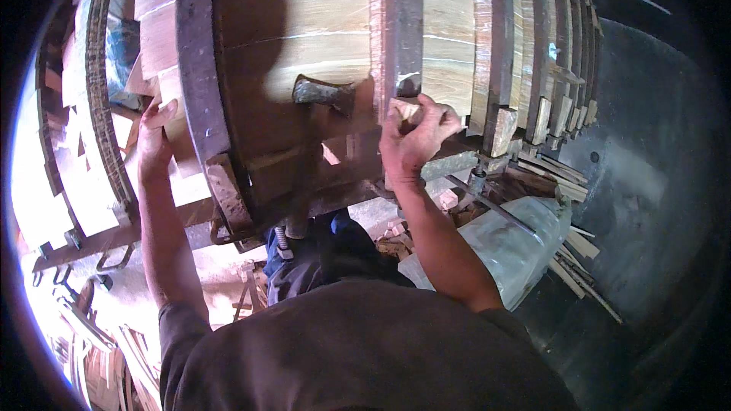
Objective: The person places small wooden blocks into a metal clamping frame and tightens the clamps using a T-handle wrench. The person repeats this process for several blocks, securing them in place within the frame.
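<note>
My right hand (419, 137) is closed on a small pale wooden block (406, 111), at the near end of a dark metal clamp bar (403, 23). My left hand (156, 141) is at the edge of a pale wooden board (169, 80), its thumb over the near face; the other fingers are mostly hidden. Between my hands, a hatchet-like tool with a worn metal head (324, 93) lies on the glued wood panel (327, 30). Its dark handle is hard to make out in the shadow.
More clamp bars (499, 38) stand in a row to the right, several with wooden blocks (504, 131) at their ends. Below lies a translucent plastic sheet (502, 240) beside loose wood strips (582, 274). Offcuts (106, 350) are heaped at lower left.
</note>
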`<state>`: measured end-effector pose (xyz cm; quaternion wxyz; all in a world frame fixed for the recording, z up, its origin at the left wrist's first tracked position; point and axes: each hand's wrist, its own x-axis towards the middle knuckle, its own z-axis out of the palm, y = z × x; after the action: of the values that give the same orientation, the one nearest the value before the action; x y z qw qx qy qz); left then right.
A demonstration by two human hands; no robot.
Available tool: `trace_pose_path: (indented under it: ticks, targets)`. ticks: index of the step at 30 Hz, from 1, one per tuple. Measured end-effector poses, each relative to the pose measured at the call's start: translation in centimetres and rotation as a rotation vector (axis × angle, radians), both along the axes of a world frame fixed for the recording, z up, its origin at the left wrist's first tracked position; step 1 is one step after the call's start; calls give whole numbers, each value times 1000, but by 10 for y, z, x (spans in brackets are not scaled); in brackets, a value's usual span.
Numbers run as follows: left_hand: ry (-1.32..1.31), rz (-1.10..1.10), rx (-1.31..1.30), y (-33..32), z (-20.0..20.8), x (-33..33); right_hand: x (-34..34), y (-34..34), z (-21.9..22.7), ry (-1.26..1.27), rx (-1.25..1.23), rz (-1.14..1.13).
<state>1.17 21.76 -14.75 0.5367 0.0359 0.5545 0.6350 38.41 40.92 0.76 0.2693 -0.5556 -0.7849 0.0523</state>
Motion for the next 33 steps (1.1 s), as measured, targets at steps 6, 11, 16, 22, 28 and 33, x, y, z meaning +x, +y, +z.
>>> trace_pose_path:
  ticks: [6, 11, 16, 22, 28, 33]
  targets:
    - [-54, 116, -11, 7, 16, 7, -1, -1, 11, -56, 26, 11]
    - [85, 221, -151, -4, -23, -3, 3, -4, 23, -40, -5, 17]
    - [-53, 287, -111, -88, -47, -88, 5, -2, 29, 111, -51, 74]
    - [494, 584, -108, -60, 160, 31, 102, -11, 16, 534, -176, 121]
    - [736, 436, -317, -86, 197, 235, 376, -34, 124, 434, 324, -212]
    - [756, 9, 36, -23, 183, 495, 572, -14, 139, 135, 378, -664]
